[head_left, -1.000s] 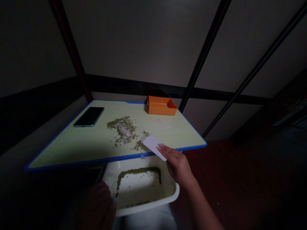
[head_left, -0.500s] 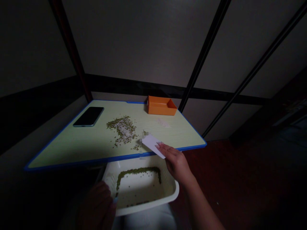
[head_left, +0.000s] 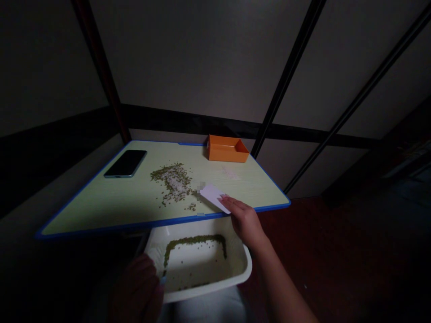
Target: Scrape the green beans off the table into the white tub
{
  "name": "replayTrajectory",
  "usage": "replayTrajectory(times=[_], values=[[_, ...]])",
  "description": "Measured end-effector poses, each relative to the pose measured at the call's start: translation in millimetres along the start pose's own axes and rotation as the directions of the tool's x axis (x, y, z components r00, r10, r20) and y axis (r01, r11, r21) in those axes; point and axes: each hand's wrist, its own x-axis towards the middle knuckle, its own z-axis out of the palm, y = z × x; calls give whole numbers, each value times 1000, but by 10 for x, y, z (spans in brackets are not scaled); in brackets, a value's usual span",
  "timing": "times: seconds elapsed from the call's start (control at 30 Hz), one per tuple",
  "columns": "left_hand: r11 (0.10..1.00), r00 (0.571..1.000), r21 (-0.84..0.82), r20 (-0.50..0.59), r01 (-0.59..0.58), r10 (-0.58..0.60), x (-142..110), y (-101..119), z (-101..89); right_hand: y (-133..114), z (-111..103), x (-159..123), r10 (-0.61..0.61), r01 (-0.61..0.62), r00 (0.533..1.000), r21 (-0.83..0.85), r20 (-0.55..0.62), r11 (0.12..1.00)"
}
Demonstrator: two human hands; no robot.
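Observation:
My right hand [head_left: 245,222] pinches a flat white card [head_left: 213,196], which slants over the tabletop close to its near edge. Just left of the card lies a spread pile of small green beans mixed with white grains [head_left: 175,183]. Under the table edge is a white plastic basin [head_left: 205,290], with green beans lined along the inside of its bottom. My left hand [head_left: 139,287], dark in shadow, closes on the basin's left rim. Part of the card's left end is blurred out.
The pale tabletop [head_left: 114,202] has a blue edge. A phone [head_left: 126,163] lies at its left, and an orange box [head_left: 227,155] stands at the back right. A thin scatter of pale grains [head_left: 230,173] is in front of the box. A panelled wall rises behind.
My right hand and the card have shifted slightly up and away from me over the table. My left hand and the basin look unchanged.

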Motion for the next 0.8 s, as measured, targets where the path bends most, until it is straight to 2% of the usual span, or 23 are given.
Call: replayTrajectory(times=[0.03, 0.1, 0.3, 0.47, 0.6, 0.8], values=[[997, 997, -23, 10, -72, 73, 45, -12, 23, 20, 6, 17, 9, -9, 1000, 3, 3, 1000], [994, 994, -37, 33, -107, 109, 116, -6, 30, 61, 9, 59, 29, -29, 999, 15, 18, 999], [996, 996, -22, 23, -88, 89, 186, 56, -18, 177, -5, 222, 124, -127, 990, 40, 65, 991], [988, 988, 0, 43, -152, 151, 186, 29, -19, 233, 41, 309, 183, -183, 982, 11, 47, 983], [991, 987, -18, 81, -136, 137, 159, 7, -20, 239, 52, 355, 222, -222, 974, -11, 40, 975], [985, 985, 31, 32, -168, 167, 117, -10, -17, 321, 24, 443, 296, -297, 955, -29, -24, 955]])
